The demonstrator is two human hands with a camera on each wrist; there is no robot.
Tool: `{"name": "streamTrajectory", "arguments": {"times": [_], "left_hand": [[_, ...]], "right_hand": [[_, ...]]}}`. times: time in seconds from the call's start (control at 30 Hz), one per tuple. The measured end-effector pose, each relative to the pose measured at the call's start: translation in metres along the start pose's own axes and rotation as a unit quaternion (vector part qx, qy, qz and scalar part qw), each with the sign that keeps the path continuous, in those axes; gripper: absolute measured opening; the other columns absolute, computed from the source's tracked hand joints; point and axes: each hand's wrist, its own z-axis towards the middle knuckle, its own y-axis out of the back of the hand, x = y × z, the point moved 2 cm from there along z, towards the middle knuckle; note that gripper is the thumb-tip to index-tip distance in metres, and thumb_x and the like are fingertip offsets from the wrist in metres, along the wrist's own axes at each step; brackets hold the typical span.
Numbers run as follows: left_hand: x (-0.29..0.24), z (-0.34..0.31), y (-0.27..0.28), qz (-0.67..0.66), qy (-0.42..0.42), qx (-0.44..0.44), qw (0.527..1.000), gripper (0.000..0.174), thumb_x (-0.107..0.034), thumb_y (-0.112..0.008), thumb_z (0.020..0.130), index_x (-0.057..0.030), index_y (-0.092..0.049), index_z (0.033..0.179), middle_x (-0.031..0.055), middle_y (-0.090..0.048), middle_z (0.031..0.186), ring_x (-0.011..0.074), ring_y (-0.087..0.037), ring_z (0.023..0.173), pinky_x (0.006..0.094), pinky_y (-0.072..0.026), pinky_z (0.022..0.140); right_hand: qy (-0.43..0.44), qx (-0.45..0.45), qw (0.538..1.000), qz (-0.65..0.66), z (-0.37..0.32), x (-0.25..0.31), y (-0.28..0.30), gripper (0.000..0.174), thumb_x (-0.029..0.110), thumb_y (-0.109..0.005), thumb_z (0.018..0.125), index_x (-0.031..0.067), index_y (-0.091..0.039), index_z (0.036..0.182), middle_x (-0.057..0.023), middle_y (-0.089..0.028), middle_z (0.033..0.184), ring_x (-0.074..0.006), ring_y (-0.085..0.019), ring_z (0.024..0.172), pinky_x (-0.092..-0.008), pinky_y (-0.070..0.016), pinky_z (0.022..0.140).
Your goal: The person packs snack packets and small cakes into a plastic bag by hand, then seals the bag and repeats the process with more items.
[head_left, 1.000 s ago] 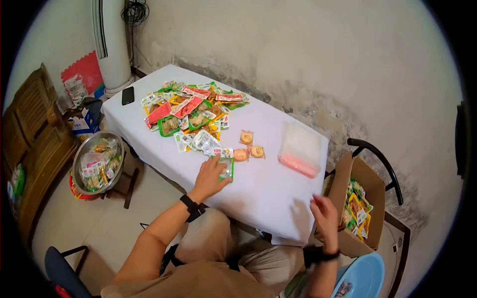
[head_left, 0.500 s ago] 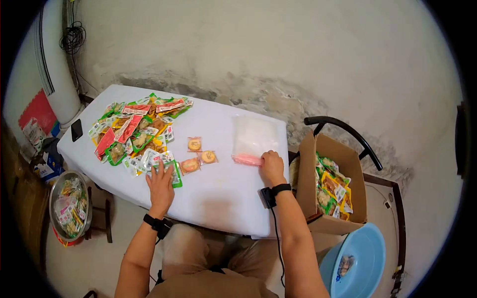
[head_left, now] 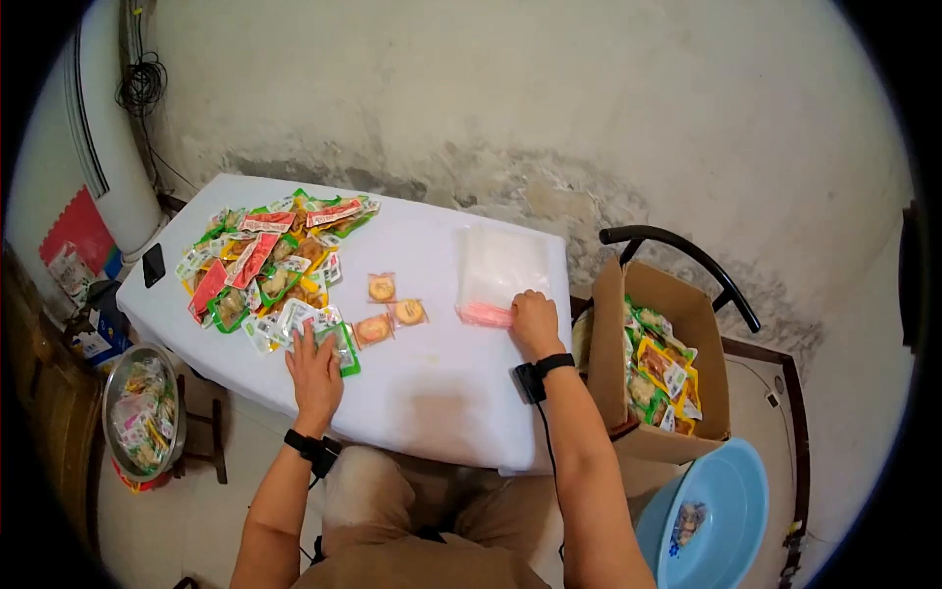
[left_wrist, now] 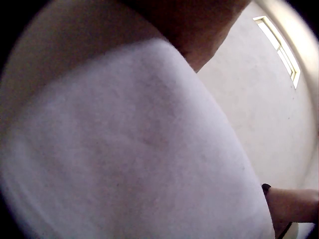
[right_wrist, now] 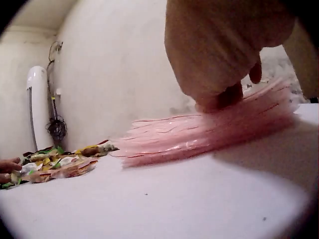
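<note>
My left hand (head_left: 315, 381) rests with extended fingers at the front of a heap of snack packets (head_left: 231, 280). Its fingertips touch a green-edged clear packet (head_left: 346, 351) and the white packet beside it. On the right, my right hand (head_left: 536, 324) has its fingers curled at the pink-edged end of a stack of clear plastic bags (head_left: 500, 265), pinching there. The right wrist view shows the layered pink edges (right_wrist: 174, 142) fanned beneath the fingers; the fingertips are partly hidden. Between the hands lie several small wrapped round biscuits (head_left: 408, 312). Cloth fills most of the left wrist view.
A cardboard box (head_left: 608, 344) of packets stands right of the table, before a black curved chair rail (head_left: 702, 257). Below it sits a blue basin (head_left: 741, 510). At left are a metal bowl (head_left: 177, 432) of packets and, on the table, a phone (head_left: 153, 265).
My right hand has moved from the table's front right edge up onto the pink end of the bag stack. The left hand stays at the packets; the head view has shifted right.
</note>
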Motion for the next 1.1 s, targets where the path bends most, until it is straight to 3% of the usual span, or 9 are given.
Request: {"name": "streamTrajectory", "arguments": {"times": [0.17,0.23,0.43,0.57,0.7,0.8,0.97,1.03,1.1], "left_hand": [[-0.001,0.000,0.001,-0.008,-0.009,-0.008,1.000,0.036,-0.011,-0.056,0.084,-0.0108,-0.058,0.120,0.0173,-0.026,0.149,0.0427,-0.024,0.135,0.0608,-0.0176,0.106],[-0.001,-0.001,0.002,-0.008,-0.006,-0.010,1.000,0.035,-0.011,-0.055,0.084,-0.0105,-0.058,0.119,0.0170,-0.027,0.148,0.0416,-0.025,0.135,0.0605,-0.0183,0.106],[0.000,-0.002,0.001,-0.023,-0.007,-0.018,1.000,0.034,-0.010,-0.056,0.084,-0.0100,-0.059,0.118,0.0171,-0.029,0.147,0.0401,-0.028,0.134,0.0600,-0.0192,0.106],[0.000,-0.001,0.002,-0.030,-0.006,-0.025,0.999,0.033,-0.010,-0.057,0.083,-0.0094,-0.059,0.116,0.0184,-0.033,0.145,0.0406,-0.030,0.133,0.0601,-0.0207,0.105],[0.001,-0.002,0.002,-0.042,-0.008,-0.031,0.999,0.034,-0.010,-0.057,0.083,-0.0096,-0.059,0.116,0.0187,-0.034,0.144,0.0400,-0.031,0.132,0.0601,-0.0213,0.105],[0.000,-0.002,0.000,-0.034,-0.014,-0.021,0.999,0.034,-0.010,-0.058,0.082,-0.0098,-0.059,0.116,0.0184,-0.035,0.143,0.0392,-0.030,0.133,0.0598,-0.0210,0.105],[0.000,-0.003,0.000,-0.029,-0.001,-0.027,0.999,0.033,-0.010,-0.059,0.081,-0.0099,-0.060,0.115,0.0173,-0.036,0.143,0.0382,-0.029,0.134,0.0591,-0.0192,0.106],[-0.003,-0.002,0.002,-0.015,-0.012,-0.030,0.999,0.036,-0.011,-0.060,0.081,-0.0100,-0.058,0.118,0.0174,-0.036,0.143,0.0381,-0.030,0.133,0.0590,-0.0188,0.106],[-0.018,0.001,0.008,0.097,-0.114,0.022,0.989,0.047,-0.013,-0.060,0.082,-0.0077,-0.050,0.127,0.0195,-0.035,0.143,0.0369,-0.029,0.134,0.0579,-0.0186,0.106]], "right_hand": [[0.040,-0.050,0.994,0.093,-0.004,-0.002,0.001,0.008,0.008,-0.058,0.077,0.0048,-0.065,0.078,-0.0135,-0.060,0.082,-0.0318,-0.057,0.087,-0.0447,-0.0454,0.077],[0.026,0.002,0.997,0.077,0.000,-0.005,-0.004,0.010,0.008,-0.060,0.075,0.0036,-0.066,0.082,-0.0161,-0.061,0.085,-0.0343,-0.057,0.088,-0.0438,-0.0469,0.078],[-0.011,0.016,0.993,0.112,0.005,-0.012,-0.007,0.011,0.006,-0.059,0.074,0.0021,-0.066,0.082,-0.0178,-0.063,0.092,-0.0356,-0.058,0.090,-0.0420,-0.0483,0.078],[-0.026,0.004,0.993,0.113,0.005,-0.004,0.004,0.012,0.011,-0.059,0.077,0.0024,-0.066,0.082,-0.0164,-0.063,0.089,-0.0347,-0.058,0.087,-0.0422,-0.0486,0.077],[0.045,0.014,0.993,0.110,0.003,-0.010,-0.004,0.013,0.013,-0.057,0.079,0.0028,-0.066,0.083,-0.0155,-0.062,0.086,-0.0343,-0.058,0.086,-0.0426,-0.0483,0.077],[0.017,0.000,0.996,0.084,0.004,-0.014,-0.009,0.013,0.013,-0.056,0.081,0.0031,-0.065,0.082,-0.0156,-0.060,0.085,-0.0342,-0.058,0.086,-0.0428,-0.0479,0.076],[-0.028,-0.071,0.985,0.152,0.006,-0.017,-0.014,0.012,0.011,-0.055,0.082,0.0028,-0.062,0.079,-0.0154,-0.059,0.085,-0.0343,-0.057,0.086,-0.0426,-0.0470,0.075],[-0.027,-0.089,0.985,0.145,0.005,-0.015,-0.009,0.010,0.010,-0.055,0.082,0.0028,-0.061,0.079,-0.0153,-0.059,0.084,-0.0343,-0.056,0.085,-0.0429,-0.0467,0.074],[-0.022,-0.106,0.984,0.139,0.003,-0.014,-0.002,0.008,0.009,-0.056,0.082,0.0028,-0.060,0.079,-0.0153,-0.059,0.083,-0.0343,-0.056,0.084,-0.0431,-0.0464,0.074]]}}
